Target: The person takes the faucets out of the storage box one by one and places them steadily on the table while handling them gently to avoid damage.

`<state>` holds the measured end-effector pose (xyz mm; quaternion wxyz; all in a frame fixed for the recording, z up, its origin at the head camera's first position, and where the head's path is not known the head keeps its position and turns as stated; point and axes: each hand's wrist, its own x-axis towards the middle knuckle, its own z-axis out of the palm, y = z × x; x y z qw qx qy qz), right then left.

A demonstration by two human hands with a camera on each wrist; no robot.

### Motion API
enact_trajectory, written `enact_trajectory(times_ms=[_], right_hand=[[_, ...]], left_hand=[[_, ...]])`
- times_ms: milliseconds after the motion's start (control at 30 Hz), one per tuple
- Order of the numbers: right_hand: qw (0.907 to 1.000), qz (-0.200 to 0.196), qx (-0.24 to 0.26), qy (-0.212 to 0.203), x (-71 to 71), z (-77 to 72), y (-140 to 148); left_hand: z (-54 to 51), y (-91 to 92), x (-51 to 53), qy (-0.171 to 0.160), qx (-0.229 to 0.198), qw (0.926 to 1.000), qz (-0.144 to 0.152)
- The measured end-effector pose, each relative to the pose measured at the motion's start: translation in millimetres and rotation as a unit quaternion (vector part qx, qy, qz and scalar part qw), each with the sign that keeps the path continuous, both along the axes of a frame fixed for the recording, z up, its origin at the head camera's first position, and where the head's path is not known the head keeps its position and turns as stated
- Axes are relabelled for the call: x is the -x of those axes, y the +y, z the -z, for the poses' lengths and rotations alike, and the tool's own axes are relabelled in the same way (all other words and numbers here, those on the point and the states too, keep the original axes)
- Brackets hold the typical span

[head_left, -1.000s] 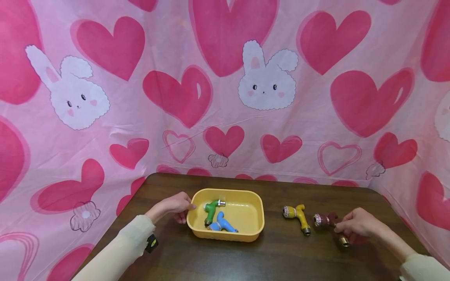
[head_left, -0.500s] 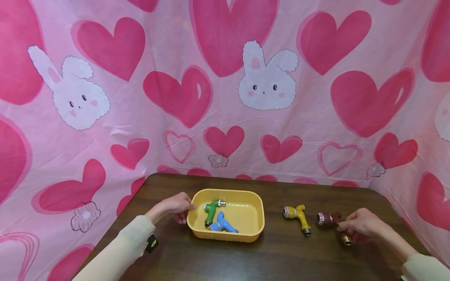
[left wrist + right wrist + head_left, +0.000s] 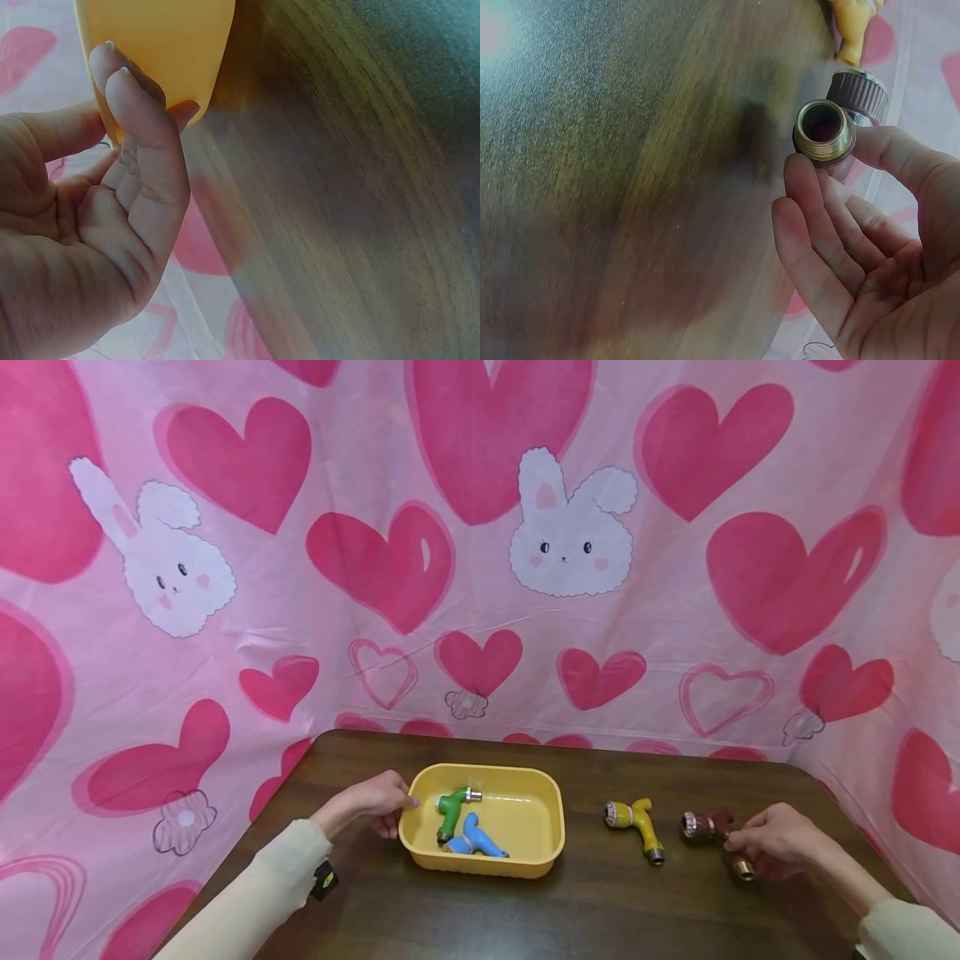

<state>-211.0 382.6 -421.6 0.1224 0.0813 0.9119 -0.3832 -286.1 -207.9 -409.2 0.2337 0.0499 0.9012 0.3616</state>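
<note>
My left hand (image 3: pixel 375 800) holds the left rim of a yellow plastic basin (image 3: pixel 525 818), thumb on the inside. From the left wrist view, the fingers bend against the basin's outer wall (image 3: pixel 172 45). A green tap (image 3: pixel 450 817) and a blue tap (image 3: pixel 483 841) lie inside the basin. Over at the right, my right hand (image 3: pixel 780 843) pinches a maroon tap (image 3: pixel 699 827) by its body near the brass end. The right wrist view shows that threaded brass mouth (image 3: pixel 825 131) facing the camera, with the thumb and fingers on opposite sides.
A yellow tap (image 3: pixel 641 820) lies on the dark wooden table (image 3: pixel 585 910) between the basin and the maroon tap. Pink heart-and-rabbit cloth (image 3: pixel 480 593) hangs behind the table and along both sides.
My right hand and the maroon tap have shifted a little to the right, away from the yellow tap. The left hand and the basin stay in place.
</note>
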Motion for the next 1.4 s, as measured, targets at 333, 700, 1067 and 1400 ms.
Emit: enact_trajectory(times_ms=[333, 700, 1067, 1400], right_hand=[[1.0000, 0.006, -0.002, -0.005, 3.6, 3.9, 3.6], [1.0000, -0.004, -0.007, -0.005, 9.4, 4.5, 8.5], [0.9999, -0.005, -0.010, -0.005, 12.3, 8.5, 8.3], [0.9999, -0.005, -0.015, -0.003, 16.1, 13.0, 10.8]], left_hand=[[-0.3, -0.6, -1.3, 0.004, -0.001, 1.0000, -0.001], [1.5, -0.7, 2.3, 0.011, -0.004, 0.9999, 0.002], [0.1, 0.3, 0.2, 0.008, -0.004, 1.0000, 0.000], [0.5, 0.1, -0.6, 0.006, 0.000, 1.0000, 0.002]])
